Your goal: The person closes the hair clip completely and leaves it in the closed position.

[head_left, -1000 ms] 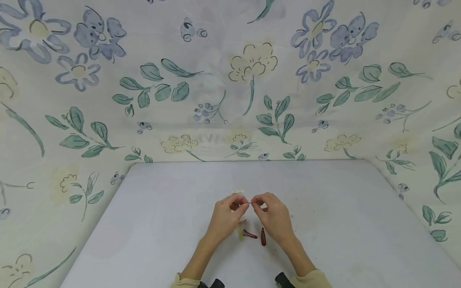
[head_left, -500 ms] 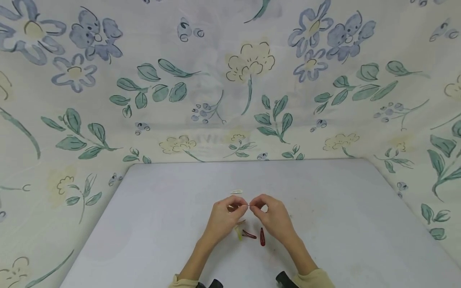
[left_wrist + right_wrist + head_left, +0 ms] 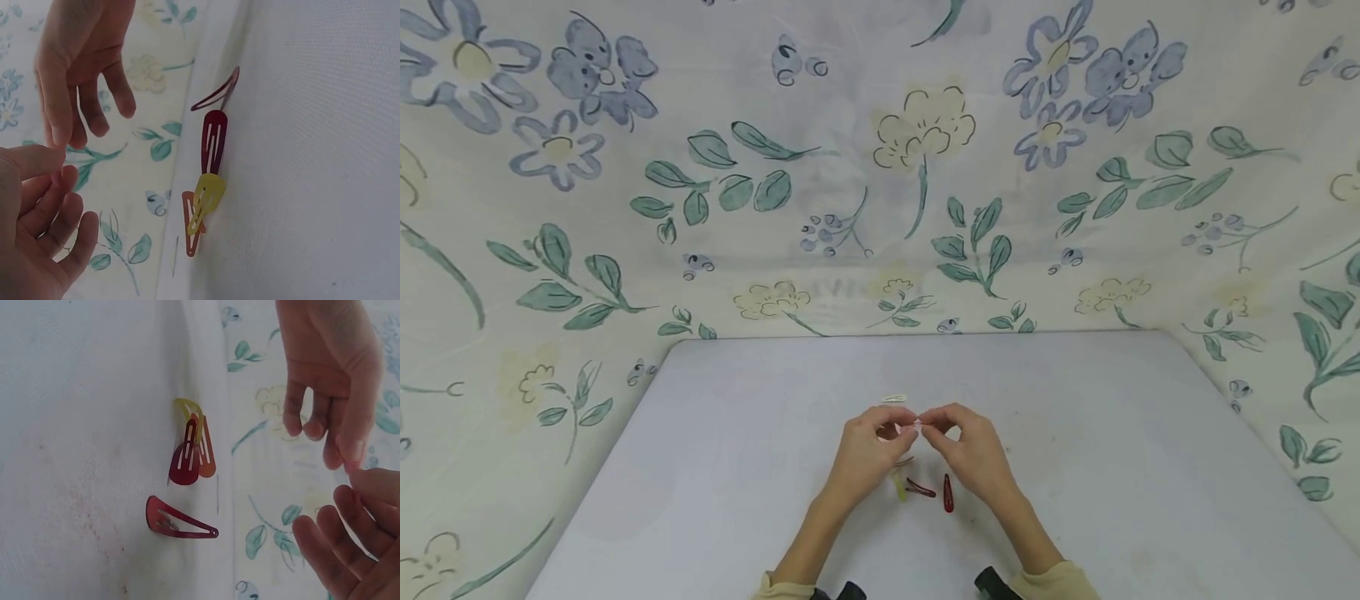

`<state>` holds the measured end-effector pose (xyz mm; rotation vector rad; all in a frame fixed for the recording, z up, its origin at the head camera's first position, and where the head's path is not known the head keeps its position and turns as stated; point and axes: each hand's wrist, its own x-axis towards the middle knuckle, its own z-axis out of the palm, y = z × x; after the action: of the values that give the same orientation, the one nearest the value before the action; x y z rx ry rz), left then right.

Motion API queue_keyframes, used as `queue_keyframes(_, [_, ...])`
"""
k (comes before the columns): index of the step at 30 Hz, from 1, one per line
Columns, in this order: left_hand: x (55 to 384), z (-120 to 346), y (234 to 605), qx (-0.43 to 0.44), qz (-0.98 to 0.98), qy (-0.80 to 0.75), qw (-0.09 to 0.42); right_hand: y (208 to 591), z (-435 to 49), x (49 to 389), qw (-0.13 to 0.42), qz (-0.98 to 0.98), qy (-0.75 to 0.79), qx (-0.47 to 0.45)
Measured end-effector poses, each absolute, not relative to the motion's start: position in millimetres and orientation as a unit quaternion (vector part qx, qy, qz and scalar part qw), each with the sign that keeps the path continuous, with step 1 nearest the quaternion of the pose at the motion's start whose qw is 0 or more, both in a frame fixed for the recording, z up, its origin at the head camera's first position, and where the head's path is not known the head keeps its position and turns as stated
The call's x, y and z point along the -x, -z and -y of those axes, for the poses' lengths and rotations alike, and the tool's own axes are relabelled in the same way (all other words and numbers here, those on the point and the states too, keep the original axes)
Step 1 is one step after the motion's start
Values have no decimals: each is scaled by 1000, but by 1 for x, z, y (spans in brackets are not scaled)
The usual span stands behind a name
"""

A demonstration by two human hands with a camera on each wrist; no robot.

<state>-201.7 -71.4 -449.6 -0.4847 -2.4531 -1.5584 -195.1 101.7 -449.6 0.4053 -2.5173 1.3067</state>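
Observation:
Above the table, fingertips of my left hand (image 3: pixel 868 447) and right hand (image 3: pixel 968 450) meet and pinch a small pink hair clip (image 3: pixel 918 422) from its two sides. The fingertips cover most of it; only a pink sliver (image 3: pixel 352 467) shows in the right wrist view. Below the hands lie a dark red snap hair clip (image 3: pixel 948 493), a second dark red clip (image 3: pixel 921 487), a yellow clip (image 3: pixel 900 486) and an orange clip (image 3: pixel 189 231). In the left wrist view, the yellow clip overlaps the orange one. A white clip (image 3: pixel 893 399) lies just beyond my left hand.
The white table (image 3: pixel 737 417) has its far edge against a flower-patterned cloth (image 3: pixel 850 167), which also hangs at both sides. Dark wrist straps (image 3: pixel 992 582) and beige sleeves (image 3: pixel 1056 581) show at the bottom edge of the head view.
Both hands keep pinching the pink hair clip at nearly the same spot, with small shifts of the fingertips. The clips on the table stay where they were.

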Motion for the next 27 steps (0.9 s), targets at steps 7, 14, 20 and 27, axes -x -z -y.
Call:
queue_keyframes(7, [205,70,444,203,850,469,128,446,-105,196,160,890,-403,-143])
queue_keyframes(14, [214,72,435,237,866,418,135,436,-110,202,166,900,-366,-168])
queue_keyframes(20, [238,65,417,266,878,369,149,414,-120,222,184,909,-320,-194])
queue_keyframes(27, [265,56,397,264,898,326,129,394,-126,245,181,927,-265,-194])
